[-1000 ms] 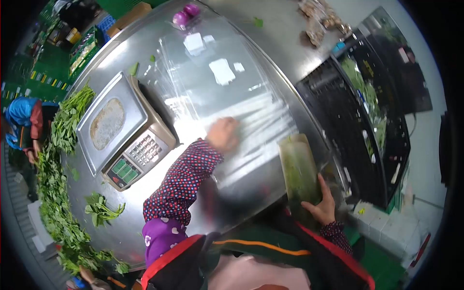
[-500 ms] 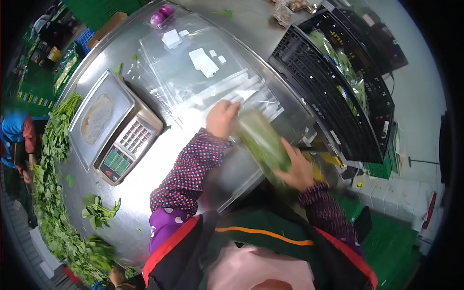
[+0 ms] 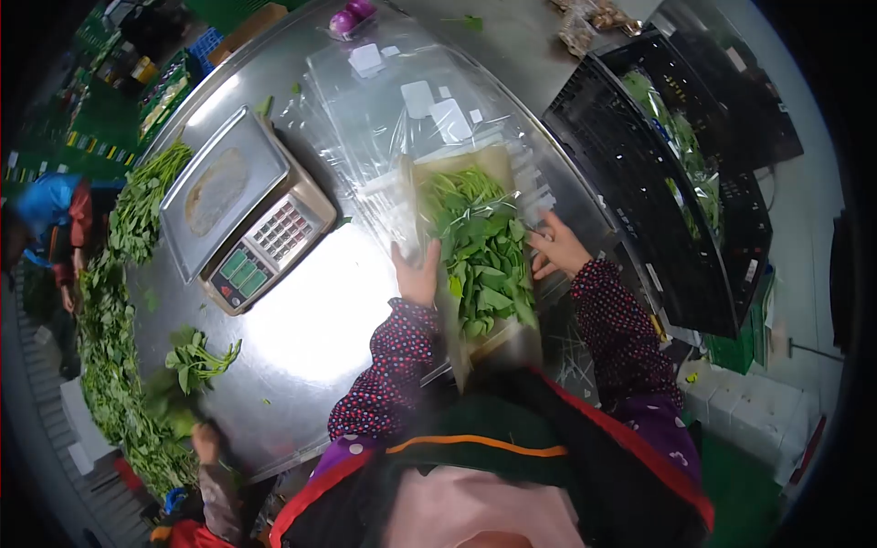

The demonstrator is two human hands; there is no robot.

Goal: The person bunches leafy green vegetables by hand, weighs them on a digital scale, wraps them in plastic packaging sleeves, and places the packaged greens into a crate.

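Note:
A transparent plastic bag of leafy greens (image 3: 489,274) lies at the near edge of the metal table, stems toward the far side and leaves toward my body. My left hand (image 3: 417,272) is at the bag's left edge, its thumb and fingers spread apart. Against the right edge is my right hand (image 3: 561,247), with fingers apart and slightly bent. Neither hand is closed around the bag. Beyond it are flat, stacked plastic bags (image 3: 352,119) with white labels (image 3: 449,121) lying on them.
A scale (image 3: 247,215) stands left on the metal table (image 3: 306,384). Loose greens (image 3: 119,338) line the table's left edge, with a small bunch (image 3: 196,361) nearer. Black crates (image 3: 639,183) stand right, and red onions (image 3: 352,16) lie far back. A co-worker's hand (image 3: 206,443) is lower left.
The bag of greens, held tilted and blurred before, now lies flat with its leaves facing up. My hands have moved to its two sides and opened. The view has shifted slightly.

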